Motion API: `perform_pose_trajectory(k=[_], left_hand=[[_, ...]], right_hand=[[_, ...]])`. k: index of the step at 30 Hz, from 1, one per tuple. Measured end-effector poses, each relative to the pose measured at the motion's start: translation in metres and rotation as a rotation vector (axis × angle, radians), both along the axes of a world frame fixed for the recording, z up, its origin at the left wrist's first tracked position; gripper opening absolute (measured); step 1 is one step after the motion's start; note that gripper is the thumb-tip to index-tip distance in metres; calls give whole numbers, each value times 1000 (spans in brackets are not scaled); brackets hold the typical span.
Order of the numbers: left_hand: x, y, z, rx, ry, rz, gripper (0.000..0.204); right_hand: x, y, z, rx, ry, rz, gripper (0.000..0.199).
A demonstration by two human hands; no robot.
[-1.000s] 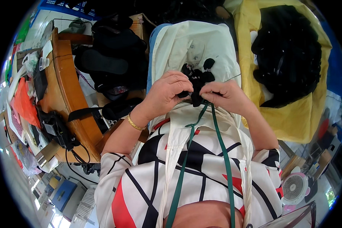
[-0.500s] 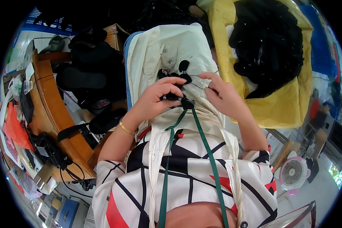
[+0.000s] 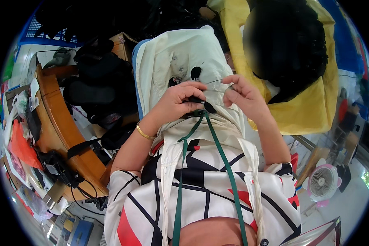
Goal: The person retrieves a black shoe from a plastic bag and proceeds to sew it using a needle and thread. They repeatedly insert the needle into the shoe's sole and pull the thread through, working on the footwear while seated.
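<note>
My left hand (image 3: 180, 99) is closed, fingers and thumb pinching a small black fabric piece (image 3: 209, 107) above my lap. My right hand (image 3: 244, 97) grips a thin dark strand (image 3: 213, 81) between its fingertips. The strand stretches toward the left hand; whether it is thread or thin cord I cannot tell. Another small black oval piece (image 3: 196, 73) lies on the cream apron (image 3: 209, 45) beyond my fingers. More dark bits rest beside the left hand, partly hidden by it. Below the hands hangs a green ribbon (image 3: 229, 176).
At the right stands a yellow sack (image 3: 287, 119) heaped with black pieces (image 3: 291, 45). A curved wooden table (image 3: 61, 135) is at the left, near black padded items (image 3: 90, 91). A pink-and-white fan (image 3: 324, 183) is at the lower right.
My right hand has shifted slightly right, its fingers more curled around the strand. The black piece at my left fingertips has turned and now points down to the right.
</note>
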State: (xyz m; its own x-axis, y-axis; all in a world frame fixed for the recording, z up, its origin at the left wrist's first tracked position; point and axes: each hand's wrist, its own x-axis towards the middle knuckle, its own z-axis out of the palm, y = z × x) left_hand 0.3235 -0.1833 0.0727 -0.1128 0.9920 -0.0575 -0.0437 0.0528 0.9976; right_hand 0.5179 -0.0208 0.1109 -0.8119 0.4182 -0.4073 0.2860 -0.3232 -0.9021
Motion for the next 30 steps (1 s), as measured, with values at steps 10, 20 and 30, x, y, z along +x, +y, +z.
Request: perform_pose_trajectory(k=[10, 20, 30], left_hand=[[-4, -27, 22, 118, 486, 64, 26], [-5, -29, 23, 210, 569, 105, 25], [-2, -34, 23, 181, 483, 112, 26]], right_hand=[[-18, -15, 8, 356, -49, 410, 12], [-18, -16, 3, 349, 52, 469, 17], [-20, -21, -6, 273, 70, 487, 13]])
